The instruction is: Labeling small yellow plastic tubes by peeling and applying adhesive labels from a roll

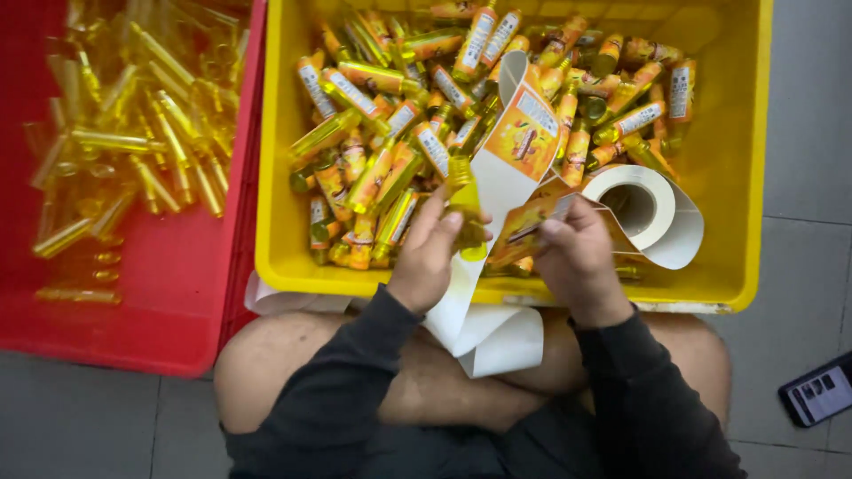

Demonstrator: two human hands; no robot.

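My left hand [428,257] grips a small yellow bottle [465,202] upright over the near edge of the yellow crate [282,177]. My right hand [577,257] pinches an orange label [525,229] on the white backing strip [497,191], just right of the bottle. The strip curls up from a white label roll [632,204] lying in the crate and hangs down over my lap. Several labelled yellow bottles [399,115] fill the crate behind both hands.
A red crate [177,293] on the left holds several unlabelled clear yellow bottles [142,133]. A dark phone [818,390] lies on the grey tiled floor at the lower right. My crossed legs sit under the yellow crate's near edge.
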